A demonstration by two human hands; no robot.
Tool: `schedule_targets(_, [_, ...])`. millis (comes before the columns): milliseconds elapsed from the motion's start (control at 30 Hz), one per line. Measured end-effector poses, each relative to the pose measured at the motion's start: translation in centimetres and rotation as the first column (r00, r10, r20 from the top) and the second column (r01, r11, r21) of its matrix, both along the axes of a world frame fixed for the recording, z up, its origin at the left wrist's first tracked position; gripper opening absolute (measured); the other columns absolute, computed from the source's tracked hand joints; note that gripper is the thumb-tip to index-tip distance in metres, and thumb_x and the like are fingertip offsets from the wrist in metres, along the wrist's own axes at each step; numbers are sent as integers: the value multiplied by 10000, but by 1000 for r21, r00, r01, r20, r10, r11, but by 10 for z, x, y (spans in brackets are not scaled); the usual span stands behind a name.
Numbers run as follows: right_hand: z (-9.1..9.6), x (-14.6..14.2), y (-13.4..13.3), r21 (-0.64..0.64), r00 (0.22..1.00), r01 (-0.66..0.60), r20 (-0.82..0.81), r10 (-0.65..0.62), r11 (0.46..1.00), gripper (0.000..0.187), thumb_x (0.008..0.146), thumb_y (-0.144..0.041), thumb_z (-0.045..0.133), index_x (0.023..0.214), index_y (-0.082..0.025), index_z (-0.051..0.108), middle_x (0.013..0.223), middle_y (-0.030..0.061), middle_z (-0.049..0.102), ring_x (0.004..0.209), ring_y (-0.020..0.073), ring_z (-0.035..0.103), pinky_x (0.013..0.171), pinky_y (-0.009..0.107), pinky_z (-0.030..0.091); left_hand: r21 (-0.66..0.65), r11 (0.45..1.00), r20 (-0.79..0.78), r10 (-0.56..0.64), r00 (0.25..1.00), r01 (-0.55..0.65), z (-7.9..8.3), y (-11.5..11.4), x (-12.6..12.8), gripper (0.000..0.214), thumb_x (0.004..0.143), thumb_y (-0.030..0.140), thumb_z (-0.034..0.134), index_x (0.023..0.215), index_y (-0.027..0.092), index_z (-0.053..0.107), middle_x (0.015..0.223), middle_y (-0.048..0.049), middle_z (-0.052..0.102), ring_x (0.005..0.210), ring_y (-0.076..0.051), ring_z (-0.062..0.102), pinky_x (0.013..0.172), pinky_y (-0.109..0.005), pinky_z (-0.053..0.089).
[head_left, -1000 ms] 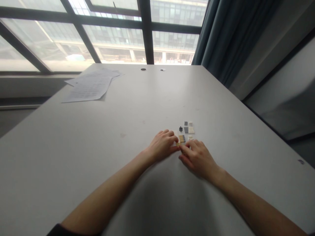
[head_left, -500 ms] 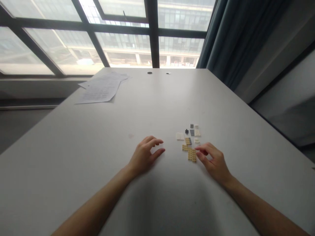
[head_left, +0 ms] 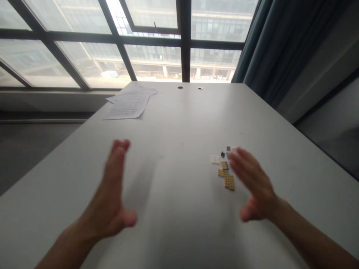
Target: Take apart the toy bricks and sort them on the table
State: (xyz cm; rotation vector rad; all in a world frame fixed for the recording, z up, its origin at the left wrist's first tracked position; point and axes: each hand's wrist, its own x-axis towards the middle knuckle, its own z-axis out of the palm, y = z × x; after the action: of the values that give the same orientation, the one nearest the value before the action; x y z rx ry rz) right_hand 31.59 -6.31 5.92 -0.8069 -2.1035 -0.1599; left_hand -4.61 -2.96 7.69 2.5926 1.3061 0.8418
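Observation:
My left hand [head_left: 113,190] is raised over the left part of the table, thumb and fingers wide apart, holding nothing. Slightly blurred, my right hand [head_left: 255,186] hovers with thumb and fingers apart and nothing between them. Just left of it lie small toy building bricks: tan bricks [head_left: 229,181], a tan and grey group [head_left: 224,165], a small black piece [head_left: 222,154] and a grey piece [head_left: 228,148]. White flat tiles [head_left: 215,160] lie at the group's left side. The fingers of my right hand hide some white and grey pieces behind them.
The white table [head_left: 179,130] stretches away to a large window [head_left: 157,63]. Printed sheets of paper [head_left: 129,106] lie at its far left. Two round holes, one dark [head_left: 180,87], sit near the far edge. A dark curtain [head_left: 260,52] hangs at the right.
Both hands have lifted off the table and spread open. My left hand has moved left; my right hand has drawn away from the tan bricks. The camera view has shifted slightly.

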Motion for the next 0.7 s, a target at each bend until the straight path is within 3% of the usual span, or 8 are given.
schedule_targets(67, [-6,-22,-9,-108,930,-128,332,157,986,856,847,-693,422,1466,-111,321,1437,140,461,1395,313,308,1170,507,189,36,979,-145,-194,970,201,-16,-12,16,1083,711,874,276,1506,242,-102,1596,-73,-34,1430,-430,57,1139,-639,154])
schedule_targets(133, [-18,-37,-14,-271,841,-155,468,271,950,891,852,-692,407,1480,-75,266,1494,149,367,1429,290,225,1192,476,107,-41,953,-314,-297,902,299,-38,-17,26,1135,693,863,351,1513,196,-62,1582,-142,75,1428,-410,122,1141,-607,158])
schedule_targets(233, [-39,-43,-15,-517,782,-114,480,398,848,996,813,-717,450,1498,-48,174,1551,174,201,1447,299,148,1196,460,81,-192,919,-416,-394,820,345,-67,-17,30,1140,702,842,389,1513,168,-44,1570,-159,124,1439,-355,145,1171,-528,131])
schedule_targets(300, [-49,-42,-14,-624,781,-87,441,441,777,1043,786,-728,481,1502,-46,149,1559,188,144,1448,316,120,1195,469,72,-267,906,-432,-417,799,329,-76,-16,28,1113,727,823,389,1511,166,-52,1570,-156,107,1445,-335,133,1179,-507,108])
schedule_targets(467, [-57,-40,-14,-729,800,-62,372,471,682,1059,776,-716,512,1505,-51,127,1561,199,93,1450,325,75,1194,475,42,-351,897,-441,-413,797,270,-80,-14,28,1069,755,802,387,1505,192,-68,1576,-137,58,1451,-315,106,1182,-492,92])
schedule_targets(700, [-56,-42,-14,-732,810,-66,358,465,678,1060,767,-697,547,1510,-72,122,1561,196,101,1449,328,90,1191,480,60,-372,891,-442,-417,794,260,-76,-14,30,1058,760,798,386,1504,195,-63,1576,-129,63,1454,-305,97,1185,-488,89])
